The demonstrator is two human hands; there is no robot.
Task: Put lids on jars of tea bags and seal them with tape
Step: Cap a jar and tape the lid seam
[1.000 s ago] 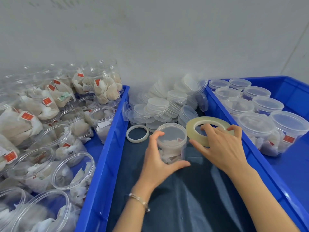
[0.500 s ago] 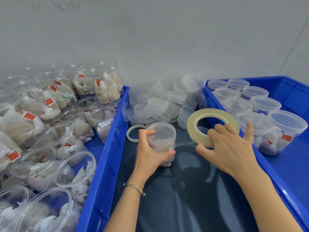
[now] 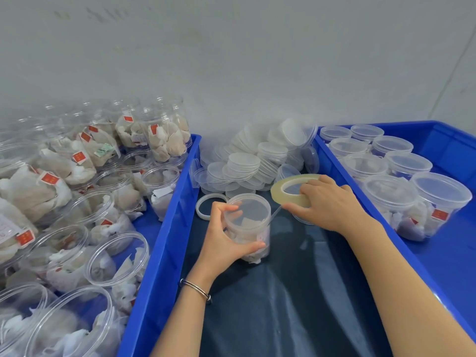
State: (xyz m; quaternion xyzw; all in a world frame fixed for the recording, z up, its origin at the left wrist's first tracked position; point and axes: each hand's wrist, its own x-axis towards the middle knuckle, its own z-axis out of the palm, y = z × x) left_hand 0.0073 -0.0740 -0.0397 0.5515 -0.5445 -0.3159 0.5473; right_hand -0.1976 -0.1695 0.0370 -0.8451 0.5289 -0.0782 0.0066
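Observation:
A clear lidded jar (image 3: 249, 222) of tea bags stands on the dark cloth between two blue crates. My left hand (image 3: 222, 240) grips its side, fingers curled round it. My right hand (image 3: 327, 202) holds a yellowish tape roll (image 3: 284, 189) just right of the jar, tilted up. A thin strip of tape (image 3: 275, 213) runs from the roll to the jar's rim. A pile of loose clear lids (image 3: 257, 161) lies behind the jar.
The left blue crate (image 3: 164, 228) holds several open jars of tea bags. The right blue crate (image 3: 443, 256) holds several lidded jars. A spent white tape ring (image 3: 202, 211) lies left of the jar. A grey wall stands close behind.
My left hand has turned the jar and shifted its grip on it. My right hand has brought the tape roll lower and closer to the jar, the strip staying attached.

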